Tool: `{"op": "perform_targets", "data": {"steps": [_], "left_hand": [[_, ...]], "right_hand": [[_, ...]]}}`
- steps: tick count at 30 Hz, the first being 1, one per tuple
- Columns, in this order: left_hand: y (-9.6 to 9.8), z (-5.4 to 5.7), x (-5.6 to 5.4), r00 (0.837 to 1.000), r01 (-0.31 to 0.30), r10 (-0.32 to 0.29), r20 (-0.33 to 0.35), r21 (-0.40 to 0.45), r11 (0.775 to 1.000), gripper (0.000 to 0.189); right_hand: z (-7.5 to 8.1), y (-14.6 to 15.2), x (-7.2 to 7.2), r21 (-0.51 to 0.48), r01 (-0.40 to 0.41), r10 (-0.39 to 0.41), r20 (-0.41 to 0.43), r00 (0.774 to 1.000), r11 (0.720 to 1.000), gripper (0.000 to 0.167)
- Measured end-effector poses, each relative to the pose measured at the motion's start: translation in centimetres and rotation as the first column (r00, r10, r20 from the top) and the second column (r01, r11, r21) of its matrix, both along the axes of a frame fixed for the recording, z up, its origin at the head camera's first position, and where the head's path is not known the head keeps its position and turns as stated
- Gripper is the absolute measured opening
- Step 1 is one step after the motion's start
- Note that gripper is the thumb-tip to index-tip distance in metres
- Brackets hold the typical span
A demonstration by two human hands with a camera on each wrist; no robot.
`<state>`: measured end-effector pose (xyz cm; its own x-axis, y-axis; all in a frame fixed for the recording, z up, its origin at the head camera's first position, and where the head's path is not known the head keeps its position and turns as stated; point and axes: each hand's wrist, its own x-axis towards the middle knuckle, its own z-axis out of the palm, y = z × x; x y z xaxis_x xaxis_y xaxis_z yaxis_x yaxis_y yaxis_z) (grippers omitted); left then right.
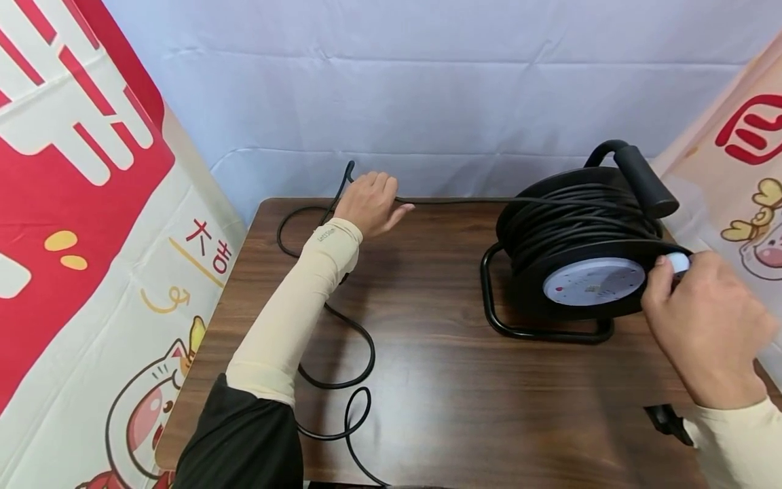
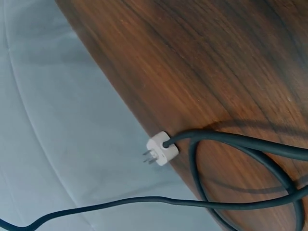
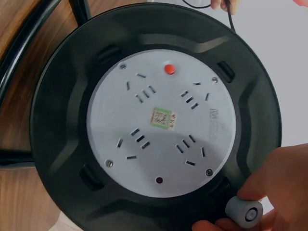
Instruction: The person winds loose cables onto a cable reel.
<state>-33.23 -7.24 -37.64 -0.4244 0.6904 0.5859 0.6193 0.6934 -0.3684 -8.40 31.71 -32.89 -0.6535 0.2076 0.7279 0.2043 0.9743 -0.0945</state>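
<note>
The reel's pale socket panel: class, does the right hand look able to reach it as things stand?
Probably yes: the right hand is close by and nothing covers the socket panel. It would likely need to let go of the knob it grips first.

Black reel [image 1: 580,250]; black cable [image 2: 240,138]; white plug [image 2: 163,149]; brown wood-grain table [image 1: 452,407]
</note>
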Motion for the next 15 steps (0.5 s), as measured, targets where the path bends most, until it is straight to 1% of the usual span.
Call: {"op": "perform_targets", "data": {"steps": [7,11,15], "left_hand": [[0.6,0.3,0.0,1.0,-0.004,0.004,-0.001,-0.001,1.0,0.052],[0.9,0.4,-0.1,1.0,0.01,-0.01,-0.002,-0.008,1.0,0.052],[0.9,0.5,-0.1,1.0,0.013,-0.013,0.005,-0.025,1.0,0.052]], "right_hand": [[-0.6,0.7,0.0,-0.07,0.063,-0.06,0.047,0.997,0.996,0.061],[-0.8,1.1,0.0,-0.127,0.107,-0.094,0.101,0.99,0.986,0.06],[-1.0,1.3,0.0,-0.156,0.137,-0.114,0.151,0.982,0.978,0.058]]}}
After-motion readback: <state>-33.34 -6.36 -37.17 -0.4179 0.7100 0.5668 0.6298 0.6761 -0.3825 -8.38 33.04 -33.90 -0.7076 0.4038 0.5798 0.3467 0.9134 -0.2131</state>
